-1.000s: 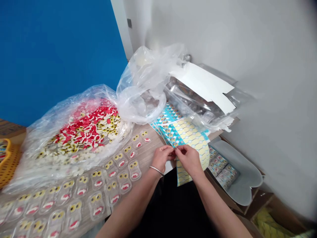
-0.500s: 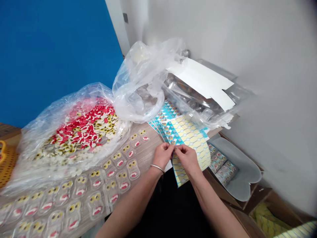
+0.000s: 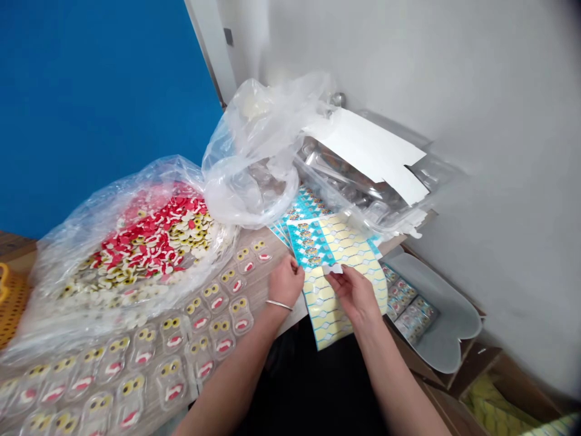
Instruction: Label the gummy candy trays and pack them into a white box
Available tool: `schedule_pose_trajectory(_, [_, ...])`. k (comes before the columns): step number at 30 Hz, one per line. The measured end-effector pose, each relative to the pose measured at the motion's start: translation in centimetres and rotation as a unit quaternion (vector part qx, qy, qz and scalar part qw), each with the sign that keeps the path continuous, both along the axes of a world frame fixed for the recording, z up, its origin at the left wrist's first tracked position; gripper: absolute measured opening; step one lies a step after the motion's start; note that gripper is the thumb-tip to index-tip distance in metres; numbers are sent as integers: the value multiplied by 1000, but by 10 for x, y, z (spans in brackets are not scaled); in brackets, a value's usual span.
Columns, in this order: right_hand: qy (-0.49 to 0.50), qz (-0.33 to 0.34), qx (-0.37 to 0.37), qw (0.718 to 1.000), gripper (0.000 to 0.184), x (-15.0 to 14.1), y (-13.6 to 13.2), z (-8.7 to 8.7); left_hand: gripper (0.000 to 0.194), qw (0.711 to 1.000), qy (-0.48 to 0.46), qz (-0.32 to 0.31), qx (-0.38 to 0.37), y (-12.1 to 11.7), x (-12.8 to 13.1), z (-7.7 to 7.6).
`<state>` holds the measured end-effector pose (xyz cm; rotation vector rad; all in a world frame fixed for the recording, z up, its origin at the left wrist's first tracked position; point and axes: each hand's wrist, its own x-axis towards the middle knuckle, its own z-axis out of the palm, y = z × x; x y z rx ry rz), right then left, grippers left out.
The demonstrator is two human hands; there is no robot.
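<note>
On the left, clear blister packs point(image 3: 171, 378) holding eye and mouth pieces lie in rows on the table point(image 3: 261, 284). The left hand point(image 3: 285, 283) is curled at the left edge of the sticker sheet point(image 3: 324, 309); whether it grips anything cannot be told. Steady pressure there would probably keep the sheet, which overhangs the table's near edge, from shifting. The right hand point(image 3: 357, 297) pinches a small white label point(image 3: 333, 268) above the sheet; a light hold by its rim should best avoid creases.
</note>
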<state>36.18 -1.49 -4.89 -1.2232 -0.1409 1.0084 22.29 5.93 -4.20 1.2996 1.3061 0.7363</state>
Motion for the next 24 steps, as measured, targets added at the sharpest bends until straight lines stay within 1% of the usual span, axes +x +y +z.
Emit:
schedule_pose_trajectory(1, [20,-4,8,1000,16,3,0,-1,7,999,28,-5,46,-2,-2,4])
schedule_pose_trajectory(2, [37,-6,14,999,16,5,0,-2,11,992,64,-28,108,-5,-3,8])
schedule_pose_trajectory(3, [51,-8,19,999,16,7,1,-3,15,975,107,-74,181,-9,-3,11])
schedule_pose_trajectory(4, [61,-7,22,998,17,9,1,-3,18,945,153,-135,254,-14,-3,14])
schedule_pose_trajectory(5, [73,-4,24,997,17,11,1,-1,19,907,198,-199,314,-18,-2,14])
schedule_pose_trajectory(6, [86,-1,29,996,17,13,1,2,20,871,233,-254,350,-22,0,14])
schedule_pose_trajectory(7, [98,-1,39,994,18,16,-1,8,21,850,255,-288,361,-25,2,12])
schedule_pose_trajectory(8, [103,-6,54,993,18,18,-3,16,22,842,268,-305,355,-27,4,10])
schedule_pose_trajectory(9, [97,-16,77,992,18,19,-6,25,22,844,275,-308,342,-28,6,7])
schedule_pose_trajectory(10, [68,-35,103,992,17,20,-9,36,23,851,276,-303,328,-28,8,6])
schedule_pose_trajectory(11, [8,-55,127,990,15,19,-12,46,23,855,278,-299,321,-28,8,5])
schedule_pose_trajectory(12, [-83,-80,147,982,11,16,-15,56,23,864,268,-294,308,-28,8,6])
schedule_pose_trajectory(13, [-198,-100,149,964,7,11,-17,63,23,885,239,-283,283,-29,6,8])
schedule_pose_trajectory(14, [-320,-87,141,933,5,5,-19,68,24,915,186,-263,242,-31,3,12])
schedule_pose_trajectory(15, [-437,-54,135,888,5,-4,-20,70,27,958,79,-223,165,-34,-2,18])
schedule_pose_trajectory(16, [-536,-9,134,833,8,-14,-20,69,31,983,-49,-162,72,-39,-9,24])
schedule_pose_trajectory(17, [-611,41,142,778,11,-26,-21,66,36,979,-179,-100,-21,-46,-17,30])
schedule_pose_trajectory(18, [-659,88,157,730,15,-39,-21,62,38,954,-283,-46,-94,-53,-27,37])
schedule_pose_trajectory(19, [-685,123,176,696,19,-53,-20,57,36,927,-347,1,-143,-61,-38,42])
schedule_pose_trajectory(20, [-694,155,197,675,21,-66,-20,51,33,906,-383,46,-174,-68,-50,47])
schedule_pose_trajectory(21, [-689,191,218,665,23,-79,-19,46,30,892,-397,94,-196,-73,-64,50])
schedule_pose_trajectory(24, [-631,319,248,662,27,-113,-13,34,29,867,-373,241,-226,-77,-110,53])
